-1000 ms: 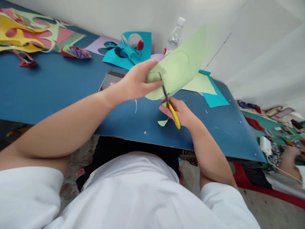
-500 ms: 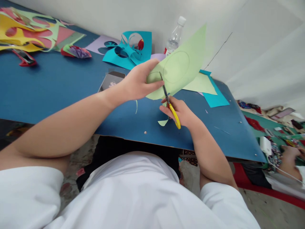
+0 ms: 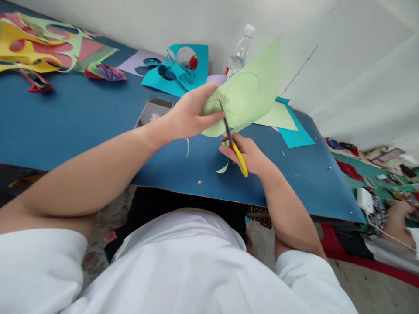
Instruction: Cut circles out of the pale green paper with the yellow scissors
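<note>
My left hand [image 3: 198, 111] pinches a light green sheet [image 3: 250, 98] by its left side, thumb and fingers on either face. Circles are drawn in pencil on the sheet, which is raised above the blue table [image 3: 183, 168]. My right hand [image 3: 245, 150] is closed on yellow-handled scissors [image 3: 238, 157]. Their blades point up and lie over the sheet's lower left part, close to my left thumb. A thin curved green strip [image 3: 222, 168] hangs below the right hand's fingers.
Behind are a clear bottle [image 3: 238, 54] and cut turquoise paper [image 3: 199, 65]. A phone [image 3: 153, 111] lies by my left wrist. Colored scraps [image 3: 32, 48] and a red-handled tool [image 3: 36, 80] are far left. At right, another person's arm [image 3: 397, 218] rests by a green table.
The sheet's upper right corner has dipped slightly down and left. The hanging green strip has turned and looks narrower. Both hands have hardly moved.
</note>
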`<state>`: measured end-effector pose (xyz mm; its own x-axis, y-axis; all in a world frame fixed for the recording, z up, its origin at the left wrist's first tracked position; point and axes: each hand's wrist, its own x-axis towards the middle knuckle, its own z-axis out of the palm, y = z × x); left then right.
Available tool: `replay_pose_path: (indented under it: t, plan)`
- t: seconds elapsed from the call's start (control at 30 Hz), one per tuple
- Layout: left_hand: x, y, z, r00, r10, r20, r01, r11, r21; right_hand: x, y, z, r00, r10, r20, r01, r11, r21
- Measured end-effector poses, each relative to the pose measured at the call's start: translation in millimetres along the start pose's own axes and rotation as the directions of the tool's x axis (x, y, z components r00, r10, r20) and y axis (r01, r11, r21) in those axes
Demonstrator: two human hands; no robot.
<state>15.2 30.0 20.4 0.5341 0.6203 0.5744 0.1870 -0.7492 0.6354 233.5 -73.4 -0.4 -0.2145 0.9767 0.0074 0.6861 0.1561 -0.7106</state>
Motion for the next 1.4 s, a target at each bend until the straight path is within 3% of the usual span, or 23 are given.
replay_pose_path:
  t: [0.6,0.97,1.4]
  plan:
    - [-4,-5,2.3,1.000,-0.020,-0.016,0.021,0.999,0.050,1,6,5,1.000,-0.013,0.006,0.012,0.999,0.030]
    - [0,2,-8.9,0.991,-0.132,-0.021,0.132,0.991,0.012,2,9,4,0.997,-0.070,-0.025,0.072,0.994,0.080]
    - [-3,-10,-0.5,0.992,-0.123,-0.023,0.117,0.979,-0.165,1,10,9,0.996,-0.084,-0.039,0.091,0.971,0.222]
